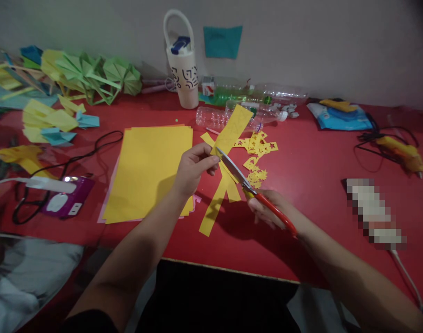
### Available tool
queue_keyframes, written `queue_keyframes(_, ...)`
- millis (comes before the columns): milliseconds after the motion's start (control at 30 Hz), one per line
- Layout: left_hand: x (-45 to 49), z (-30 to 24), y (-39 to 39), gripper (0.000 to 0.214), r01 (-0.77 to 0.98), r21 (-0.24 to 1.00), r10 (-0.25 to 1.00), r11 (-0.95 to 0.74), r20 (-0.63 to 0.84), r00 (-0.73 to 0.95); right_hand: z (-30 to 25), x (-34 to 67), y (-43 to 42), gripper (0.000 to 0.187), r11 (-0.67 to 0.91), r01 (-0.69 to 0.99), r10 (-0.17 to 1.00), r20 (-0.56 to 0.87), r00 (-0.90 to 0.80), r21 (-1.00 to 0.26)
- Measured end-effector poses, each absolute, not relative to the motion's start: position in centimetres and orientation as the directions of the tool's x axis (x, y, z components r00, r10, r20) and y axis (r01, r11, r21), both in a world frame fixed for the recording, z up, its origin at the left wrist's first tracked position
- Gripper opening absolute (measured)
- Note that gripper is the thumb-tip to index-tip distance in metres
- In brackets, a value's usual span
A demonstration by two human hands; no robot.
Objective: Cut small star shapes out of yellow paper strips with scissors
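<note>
A strip of yellow paper [235, 126] is held up over the red table [315, 171], its lower edge pinched between the thumb and fingers of the left hand [195, 165]. The scissors [245, 183] are gripped by the right hand [269, 208], which is closed around the red handles, and the blade tips are brought up to the strip just beside the left fingertips. Whether the blades are parted cannot be told. Faint lines can be made out on the strip. The step in hand is judged to be the cutting of small shapes from it, since cut stars [257, 176] and scraps with star-shaped holes [256, 144] are gathered just beyond the scissors. Other strips [213, 213] are laid loosely beneath the hands, and a stack of yellow sheets [151, 169] is set to the left. For the next move, a steady pinch and small, careful snips seem to be called for, with the paper turned to suit the blades and the left fingertips kept clear of them.
</note>
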State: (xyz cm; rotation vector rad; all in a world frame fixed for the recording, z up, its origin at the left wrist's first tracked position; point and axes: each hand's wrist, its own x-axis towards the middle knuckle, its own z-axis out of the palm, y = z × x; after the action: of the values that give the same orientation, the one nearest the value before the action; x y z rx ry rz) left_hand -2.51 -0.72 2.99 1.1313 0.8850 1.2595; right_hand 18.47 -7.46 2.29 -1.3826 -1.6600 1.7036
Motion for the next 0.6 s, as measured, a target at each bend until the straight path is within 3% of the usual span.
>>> queue_keyframes(600,-3.01,2.88,-0.24,0.006,-0.242,0.966,0.992,-0.095,0.111,0.054,2.66,18.29,-7.26,0.049,-0.278,0.387,0.826,-0.425,-0.371,-0.879)
